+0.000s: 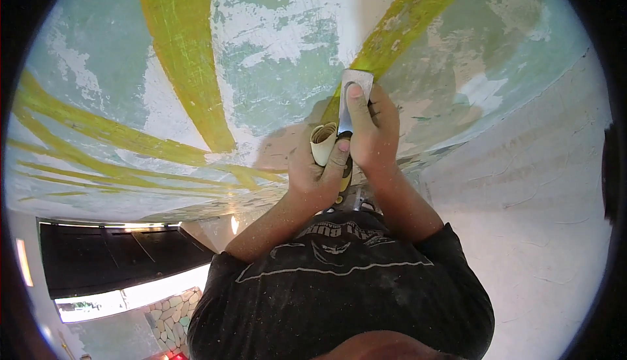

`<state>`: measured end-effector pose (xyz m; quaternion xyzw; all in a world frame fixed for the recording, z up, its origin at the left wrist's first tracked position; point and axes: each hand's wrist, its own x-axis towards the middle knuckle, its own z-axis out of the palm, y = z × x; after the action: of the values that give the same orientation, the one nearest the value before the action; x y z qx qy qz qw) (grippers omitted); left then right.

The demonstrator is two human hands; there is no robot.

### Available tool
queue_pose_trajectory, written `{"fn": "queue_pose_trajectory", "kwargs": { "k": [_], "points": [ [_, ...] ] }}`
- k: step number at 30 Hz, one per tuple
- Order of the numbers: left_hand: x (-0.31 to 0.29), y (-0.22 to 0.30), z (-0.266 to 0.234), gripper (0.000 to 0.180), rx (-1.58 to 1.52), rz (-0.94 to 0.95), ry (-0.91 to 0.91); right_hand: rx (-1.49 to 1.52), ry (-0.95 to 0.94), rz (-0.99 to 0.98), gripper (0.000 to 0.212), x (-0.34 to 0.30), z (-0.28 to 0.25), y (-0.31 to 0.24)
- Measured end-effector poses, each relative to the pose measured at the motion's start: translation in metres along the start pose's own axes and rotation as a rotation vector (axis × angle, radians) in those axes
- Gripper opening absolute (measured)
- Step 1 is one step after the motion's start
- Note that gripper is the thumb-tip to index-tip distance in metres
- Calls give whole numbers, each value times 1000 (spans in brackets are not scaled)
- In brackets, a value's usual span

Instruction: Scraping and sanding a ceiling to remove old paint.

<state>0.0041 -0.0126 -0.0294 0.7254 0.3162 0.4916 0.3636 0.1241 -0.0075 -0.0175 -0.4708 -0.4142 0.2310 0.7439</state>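
Observation:
A scraper (358, 78) with a wide flat metal blade and a black and yellow handle is held in both hands. My right hand (380, 131) is closed around the blade, its thumb lying along the flat face. My left hand (312, 176) grips the handle lower down, the thumb pressed on it. That same left hand also holds a small cream-coloured roll of sheet (322, 144), its coiled end facing up. The blade's edge meets, or lies very close to, a yellow stripe (400, 30) on the patchy green and white surface (277, 86); contact is unclear.
More yellow bands (186, 66) cross the patchy surface at the left. A rough pale wall (522, 216) rises on the right. At lower left are a dark panel (124, 255) above a bright opening and some stone cladding (175, 317).

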Motion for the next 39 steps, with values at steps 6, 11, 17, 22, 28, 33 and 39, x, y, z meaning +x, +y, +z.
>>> {"fn": "queue_pose_trajectory", "kwargs": {
  "k": [6, 11, 17, 22, 28, 33, 39],
  "points": [
    [14, 10, -1, 26, -73, -13, -53, 18, 7, 80, 30, 11, 4, -11],
    [11, 21, -1, 26, -107, 6, -43, -36, 11, 44, 32, 7, 1, -8],
    [22, 24, -3, 25, -154, -135, -139, 102, 19, 116, 28, 16, 4, -31],
    [15, 17, 0, 25, -142, -71, -68, 16, 46, 72, 31, 13, 3, -20],
    [8, 16, 0, 25, -149, -115, -109, 5, 4, 149, 29, 6, 1, -31],
    [16, 16, 0, 29, -212, -132, -154, 34, 16, 94, 28, 15, 2, -31],
    [14, 11, 7, 23, -333, -161, -125, -33, 14, 100, 28, 13, 0, -23]
  ]
}}
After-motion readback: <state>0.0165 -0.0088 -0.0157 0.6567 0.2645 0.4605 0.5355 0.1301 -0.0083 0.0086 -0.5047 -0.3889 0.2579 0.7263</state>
